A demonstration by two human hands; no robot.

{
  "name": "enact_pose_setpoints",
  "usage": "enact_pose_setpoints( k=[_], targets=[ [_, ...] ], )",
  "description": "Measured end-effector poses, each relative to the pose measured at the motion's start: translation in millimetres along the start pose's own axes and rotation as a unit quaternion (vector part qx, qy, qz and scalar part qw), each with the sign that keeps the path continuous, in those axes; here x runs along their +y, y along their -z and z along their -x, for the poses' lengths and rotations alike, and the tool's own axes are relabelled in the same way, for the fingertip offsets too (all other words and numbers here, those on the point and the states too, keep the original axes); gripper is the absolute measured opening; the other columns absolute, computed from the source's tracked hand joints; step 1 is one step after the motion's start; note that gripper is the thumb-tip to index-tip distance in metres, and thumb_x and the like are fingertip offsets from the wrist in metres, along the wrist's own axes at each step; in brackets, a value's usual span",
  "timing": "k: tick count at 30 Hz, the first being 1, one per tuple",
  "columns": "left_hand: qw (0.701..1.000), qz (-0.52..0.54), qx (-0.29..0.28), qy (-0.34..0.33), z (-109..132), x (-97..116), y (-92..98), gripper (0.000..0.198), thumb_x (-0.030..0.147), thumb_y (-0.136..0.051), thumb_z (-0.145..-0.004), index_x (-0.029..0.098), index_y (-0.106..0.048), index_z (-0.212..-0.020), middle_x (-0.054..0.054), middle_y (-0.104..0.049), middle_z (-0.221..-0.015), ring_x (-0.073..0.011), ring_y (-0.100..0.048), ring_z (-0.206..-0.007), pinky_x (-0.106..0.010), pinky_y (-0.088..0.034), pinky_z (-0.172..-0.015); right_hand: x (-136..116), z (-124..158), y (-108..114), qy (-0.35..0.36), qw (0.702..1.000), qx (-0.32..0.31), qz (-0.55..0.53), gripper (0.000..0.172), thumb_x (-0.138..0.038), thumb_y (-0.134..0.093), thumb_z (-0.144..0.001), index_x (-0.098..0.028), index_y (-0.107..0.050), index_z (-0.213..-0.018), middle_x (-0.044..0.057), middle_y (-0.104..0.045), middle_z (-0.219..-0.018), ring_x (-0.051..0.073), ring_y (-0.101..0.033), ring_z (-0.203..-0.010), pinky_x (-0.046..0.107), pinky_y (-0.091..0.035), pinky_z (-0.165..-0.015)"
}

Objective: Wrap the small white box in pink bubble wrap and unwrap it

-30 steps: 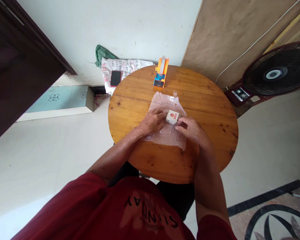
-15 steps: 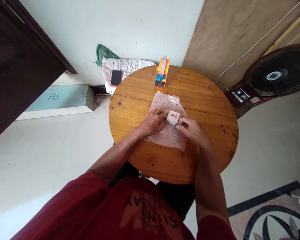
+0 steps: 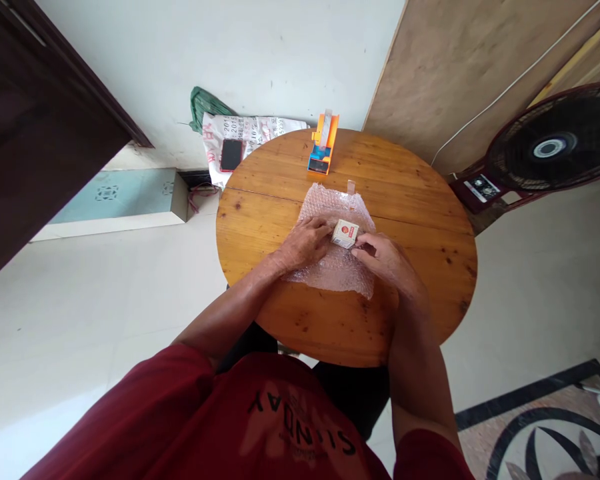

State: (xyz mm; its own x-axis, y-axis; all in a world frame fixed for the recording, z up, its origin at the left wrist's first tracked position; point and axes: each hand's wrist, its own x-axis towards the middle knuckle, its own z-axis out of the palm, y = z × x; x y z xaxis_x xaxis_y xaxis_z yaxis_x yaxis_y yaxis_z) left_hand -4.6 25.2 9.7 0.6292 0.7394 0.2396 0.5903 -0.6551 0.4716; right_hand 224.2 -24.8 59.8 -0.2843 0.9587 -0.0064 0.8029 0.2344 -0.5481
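A small white box (image 3: 345, 233) with a red round print and red lettering sits on a sheet of bubble wrap (image 3: 330, 272) on the round wooden table. My left hand (image 3: 307, 241) rests on the wrap at the box's left, its fingers stretched toward the box. At the right side my right hand (image 3: 380, 255) has bent fingers, with a gap between thumb and forefinger. Its fingertips are at the box's right edge; whether they press on it is unclear. A short strip of clear tape (image 3: 351, 187) sticks out from the wrap's far edge.
An orange and blue tape dispenser (image 3: 323, 143) stands at the far side of the wooden table (image 3: 420, 220). Beyond the table's left edge, a phone (image 3: 231, 155) lies on a printed white sack (image 3: 260, 130). A large fan (image 3: 550, 147) is at the right.
The clear tape strip at the wrap's far edge now points outward past the edge; before, it lay over the wrap. Both hands stay nearly still beside the box.
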Motion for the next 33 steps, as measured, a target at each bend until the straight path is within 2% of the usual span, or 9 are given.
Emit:
enact_pose_setpoints(
  k=[22,33],
  targets=[
    [1.0,-0.004,-0.004,0.0,-0.8,0.6,2.0,0.029,0.018,-0.057,-0.088,0.016,-0.067,-0.115,-0.015,-0.063,-0.132,-0.0288,-0.058,-0.127,-0.047,-0.049,-0.11,0.8,-1.0,-0.6,0.01,1.0,0.002,0.014,0.014,-0.032,-0.055,-0.089,-0.022,-0.063,-0.084,0.005,-0.065,-0.083,0.022,-0.055,-0.08,0.035,-0.039,-0.074],
    [1.0,-0.006,-0.009,-0.003,0.3,1.0,2.9,0.028,0.018,-0.06,-0.085,0.018,-0.067,-0.112,-0.013,-0.063,-0.133,-0.0281,-0.057,-0.127,-0.046,-0.049,-0.11,1.1,-1.0,-1.9,0.007,1.0,0.008,0.014,0.015,-0.033,-0.055,-0.089,-0.023,-0.065,-0.084,0.005,-0.066,-0.082,0.022,-0.055,-0.079,0.035,-0.04,-0.073]
  ],
)
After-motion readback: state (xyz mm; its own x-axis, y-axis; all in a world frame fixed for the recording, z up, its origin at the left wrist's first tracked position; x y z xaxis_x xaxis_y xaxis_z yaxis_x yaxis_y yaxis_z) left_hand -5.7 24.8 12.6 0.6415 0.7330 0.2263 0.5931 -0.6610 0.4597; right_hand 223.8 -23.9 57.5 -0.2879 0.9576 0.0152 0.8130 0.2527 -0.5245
